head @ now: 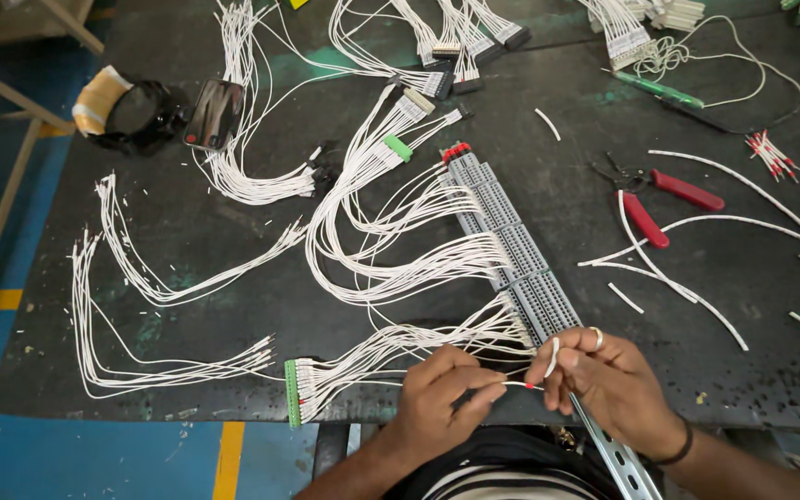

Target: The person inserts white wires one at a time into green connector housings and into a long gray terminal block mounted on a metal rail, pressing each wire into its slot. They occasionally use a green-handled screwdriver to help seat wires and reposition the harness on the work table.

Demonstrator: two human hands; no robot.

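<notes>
1. Step in hand, as it looks: a single white wire (520, 383) with a red tip is held taut between both hands at the near edge of the tabletop (233, 278), just below the low end of the grey terminal strip (511, 245).
2. Left hand (442, 393): fingers pressed together, pinching the wire by its left part.
3. Right hand (604, 380): ring on one finger, grip pinching the wire's other end, which curls up white above the fingers.
4. Next move, judged: the red tip wants a fine, steady aim at one small slot of the strip; neighbouring wires already fan out from it and crowd the approach.
5. Close by: green connector (292, 393) with its wire bundle, left of the left hand.
6. Edges: hands sit over the tabletop's near edge; the metal rail (618, 458) juts past it toward the person.
7. Open room: bare dark surface right of the strip, before the red-handled pliers (655, 204) and loose wires.
</notes>
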